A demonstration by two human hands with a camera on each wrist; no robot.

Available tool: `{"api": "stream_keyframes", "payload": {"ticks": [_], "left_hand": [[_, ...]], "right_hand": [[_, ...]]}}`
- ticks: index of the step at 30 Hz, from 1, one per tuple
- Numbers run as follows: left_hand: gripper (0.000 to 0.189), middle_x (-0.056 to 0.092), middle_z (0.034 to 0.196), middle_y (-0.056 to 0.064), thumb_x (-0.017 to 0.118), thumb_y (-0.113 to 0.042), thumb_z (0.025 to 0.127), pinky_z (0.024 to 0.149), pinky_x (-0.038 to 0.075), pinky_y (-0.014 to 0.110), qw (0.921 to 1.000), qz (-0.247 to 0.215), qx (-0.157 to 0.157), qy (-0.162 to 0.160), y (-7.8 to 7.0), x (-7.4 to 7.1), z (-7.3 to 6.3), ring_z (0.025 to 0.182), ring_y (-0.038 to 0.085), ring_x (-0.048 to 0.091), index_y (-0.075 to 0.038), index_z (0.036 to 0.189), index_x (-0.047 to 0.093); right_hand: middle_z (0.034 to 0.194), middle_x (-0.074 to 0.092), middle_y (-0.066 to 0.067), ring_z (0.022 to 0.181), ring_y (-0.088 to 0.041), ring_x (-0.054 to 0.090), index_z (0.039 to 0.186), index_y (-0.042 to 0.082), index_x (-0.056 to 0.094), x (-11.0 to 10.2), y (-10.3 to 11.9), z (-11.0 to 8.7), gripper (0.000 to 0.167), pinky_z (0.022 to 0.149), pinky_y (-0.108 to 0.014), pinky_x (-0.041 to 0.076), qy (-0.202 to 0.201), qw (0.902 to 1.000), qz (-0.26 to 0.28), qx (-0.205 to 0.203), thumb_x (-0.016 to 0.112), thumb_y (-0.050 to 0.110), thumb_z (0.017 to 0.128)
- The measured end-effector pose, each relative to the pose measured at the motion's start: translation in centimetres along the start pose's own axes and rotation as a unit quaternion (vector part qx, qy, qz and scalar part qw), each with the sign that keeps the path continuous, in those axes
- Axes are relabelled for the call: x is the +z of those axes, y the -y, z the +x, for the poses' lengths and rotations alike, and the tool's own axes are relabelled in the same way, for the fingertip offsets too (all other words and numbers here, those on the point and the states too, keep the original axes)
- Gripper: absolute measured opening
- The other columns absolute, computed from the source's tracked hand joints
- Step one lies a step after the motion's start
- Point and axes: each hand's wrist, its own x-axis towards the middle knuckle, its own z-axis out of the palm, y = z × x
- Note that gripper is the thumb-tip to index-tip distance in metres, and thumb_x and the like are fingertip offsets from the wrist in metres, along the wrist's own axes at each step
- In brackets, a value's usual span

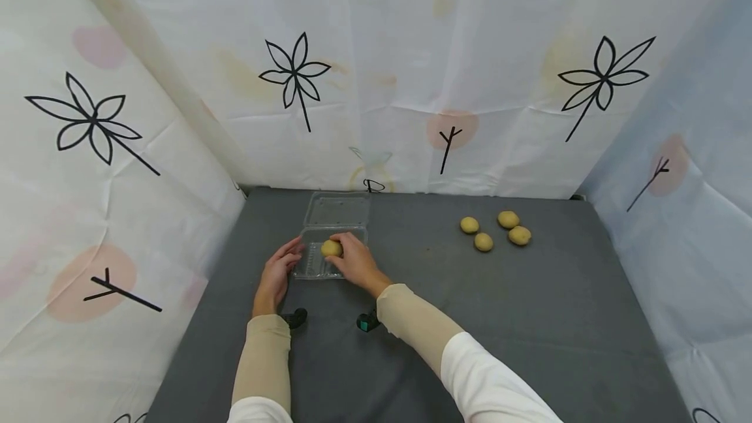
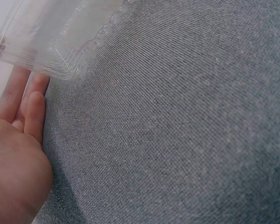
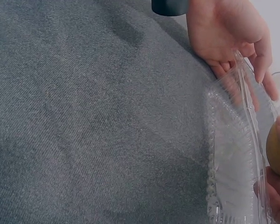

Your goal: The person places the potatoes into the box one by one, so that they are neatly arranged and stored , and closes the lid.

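Observation:
A clear plastic clamshell box (image 1: 314, 267) sits on the grey table with its lid (image 1: 337, 209) laid back. My right hand (image 1: 358, 263) pinches a yellow potato (image 1: 331, 249) between thumb and fingers, over the box's tray. In the right wrist view part of that potato (image 3: 277, 151) shows above the box's rim. At the box's left side is my left hand (image 1: 279, 274), its fingers reaching along the outer wall. The left wrist view shows this hand (image 2: 18, 154) palm inward, fingers fairly straight against the clear plastic (image 2: 51, 51).
Several more potatoes lie in a loose group at the right back of the table, among them a larger potato (image 1: 519, 235) and a smaller potato (image 1: 484, 242). Patterned white cloth (image 1: 405, 83) hangs behind and at both sides of the grey table (image 1: 458, 318).

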Motion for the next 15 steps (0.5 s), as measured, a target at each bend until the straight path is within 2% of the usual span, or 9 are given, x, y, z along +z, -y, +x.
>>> {"api": "stream_keyframes", "payload": {"ticks": [9,15], "left_hand": [[0.051,0.046,0.160,0.011,0.052,-0.007,0.103,0.114,0.034,0.030,1.0000,0.005,-0.002,-0.002,-0.16,-0.03,0.22,0.147,0.018,0.040,-0.017,0.154,0.048],[0.051,0.046,0.160,0.011,0.051,-0.006,0.103,0.114,0.034,0.028,1.0000,-0.003,-0.006,-0.002,-0.06,-0.08,0.26,0.147,0.016,0.040,-0.017,0.153,0.049]], "right_hand": [[0.129,0.065,-0.004,0.110,-0.018,0.065,0.138,0.014,0.060,0.05,0.15,0.21,0.048,0.090,-0.034,0.054,0.019,0.9989,-0.042,0.006,0.072,0.033,0.096],[0.129,0.066,-0.005,0.108,-0.018,0.065,0.138,0.014,0.061,0.17,0.74,0.66,0.048,0.090,-0.033,0.054,0.040,0.9978,-0.046,0.024,0.073,0.031,0.095]]}}
